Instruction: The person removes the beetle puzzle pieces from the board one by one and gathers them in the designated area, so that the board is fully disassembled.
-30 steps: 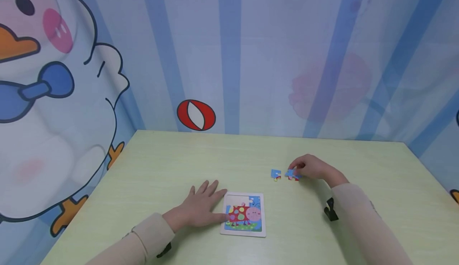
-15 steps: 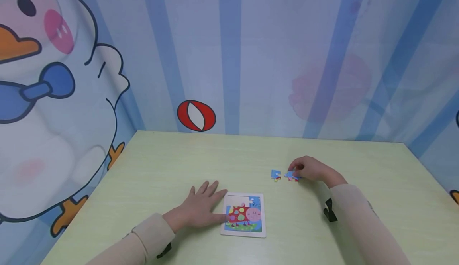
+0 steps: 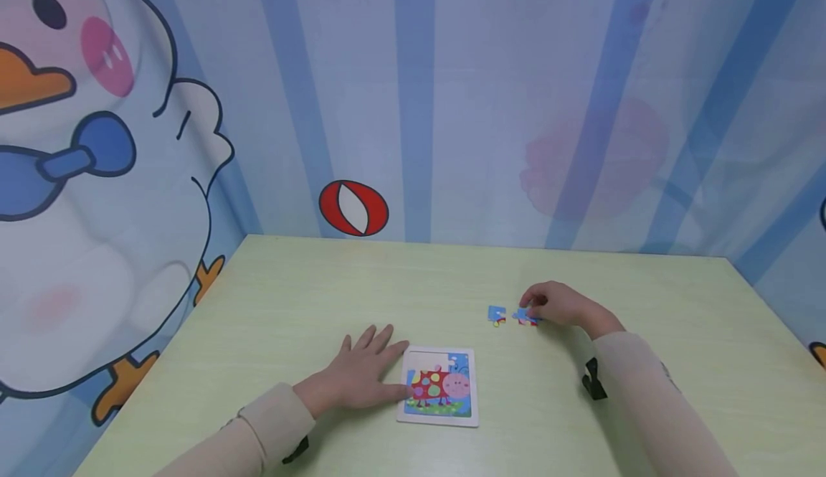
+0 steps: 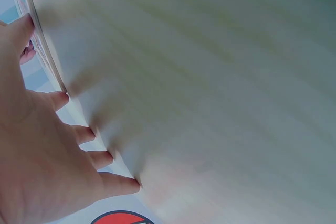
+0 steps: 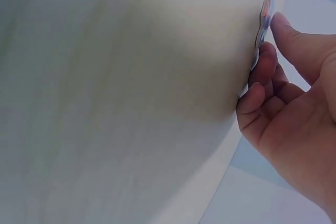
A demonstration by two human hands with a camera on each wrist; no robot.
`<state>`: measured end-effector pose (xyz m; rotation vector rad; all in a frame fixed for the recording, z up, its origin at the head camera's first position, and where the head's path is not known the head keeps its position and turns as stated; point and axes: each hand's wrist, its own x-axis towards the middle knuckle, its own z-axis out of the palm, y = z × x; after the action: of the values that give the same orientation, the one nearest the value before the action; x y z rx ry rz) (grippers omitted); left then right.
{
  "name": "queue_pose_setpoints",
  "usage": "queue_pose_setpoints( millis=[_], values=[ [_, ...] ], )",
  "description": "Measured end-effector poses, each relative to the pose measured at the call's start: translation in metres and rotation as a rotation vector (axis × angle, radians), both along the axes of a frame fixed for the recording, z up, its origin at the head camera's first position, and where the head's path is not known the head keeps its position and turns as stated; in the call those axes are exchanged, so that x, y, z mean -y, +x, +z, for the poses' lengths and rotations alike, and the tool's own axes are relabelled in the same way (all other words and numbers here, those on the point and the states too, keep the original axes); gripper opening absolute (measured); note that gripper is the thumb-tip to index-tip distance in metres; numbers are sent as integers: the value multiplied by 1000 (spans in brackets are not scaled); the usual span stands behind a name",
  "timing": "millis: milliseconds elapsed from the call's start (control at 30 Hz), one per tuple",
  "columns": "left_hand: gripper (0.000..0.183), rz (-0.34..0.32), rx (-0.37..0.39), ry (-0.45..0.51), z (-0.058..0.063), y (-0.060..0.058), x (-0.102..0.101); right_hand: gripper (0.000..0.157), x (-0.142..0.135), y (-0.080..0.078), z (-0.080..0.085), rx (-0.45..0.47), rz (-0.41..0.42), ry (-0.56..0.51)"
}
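"Striped blue cloth (image 3: pixel 477 68) hangs behind a pale bench (image 3: pixel 310 283). Where do the puzzle things sit on it?"

"Take the puzzle board (image 3: pixel 445 421) as a clock's centre, twelve toward the cloth. It lies flat. A blue corner piece (image 3: pixel 495 313) rests between one and two o'clock; just beside it, at two, is the blue-and-red piece (image 3: pixel 521 316), partly covered by fingers."

"And the person's hands?"

"At nine o'clock the left hand (image 3: pixel 361 373) has its fingers spread, thumb tip over the board's rim. At two, the right hand (image 3: pixel 561 303) pinches the blue-and-red piece between thumb and curled fingers. Nobody can tell from these views whether that is one piece or two joined, or whether it is raised at all."

"How should such a piece handle?"

"Very light, probably, and fairly stiff, like thin card. Its printed face looks smooth, so it may skate over the bench when nudged. The narrow tabs are likely the weak spots: a hard squeeze could crease them."

"Then where is the best hold?"

"On opposite edges of the broad body, clear of the tabs, with thumb and one fingertip. Lying flat, it offers little edge, so a nail slipped underneath would help."

"Does the board need a firm grip too?"

"Hardly. It looks light enough to creep if pushed, so gentle pressure on the nine o'clock rim should steady it and leave the bare recess (image 3: pixel 426 360) at eleven o'clock uncovered."
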<state>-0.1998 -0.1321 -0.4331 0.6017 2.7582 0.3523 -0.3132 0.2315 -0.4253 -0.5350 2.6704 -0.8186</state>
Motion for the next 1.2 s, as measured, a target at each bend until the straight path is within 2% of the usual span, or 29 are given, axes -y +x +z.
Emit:
queue_pose_setpoints(
  millis=[333,533,833,1000,1200],
  values=[
    [80,-3,-5,-11,0,-2,0,21,-2,2,9,-44,11,-32],
    [80,-1,-9,-12,0,-2,0,26,2,5,22,-79,62,-75],
    [80,2,-2,-9,1,-1,1,31,23,21,39,-86,168,-160],
    [80,-3,3,-10,-2,-2,1,31,39,32,39,-41,214,-211],
    [81,-1,7,-1,-2,-1,0,29,59,45,35,-62,289,-220]
  ],
)
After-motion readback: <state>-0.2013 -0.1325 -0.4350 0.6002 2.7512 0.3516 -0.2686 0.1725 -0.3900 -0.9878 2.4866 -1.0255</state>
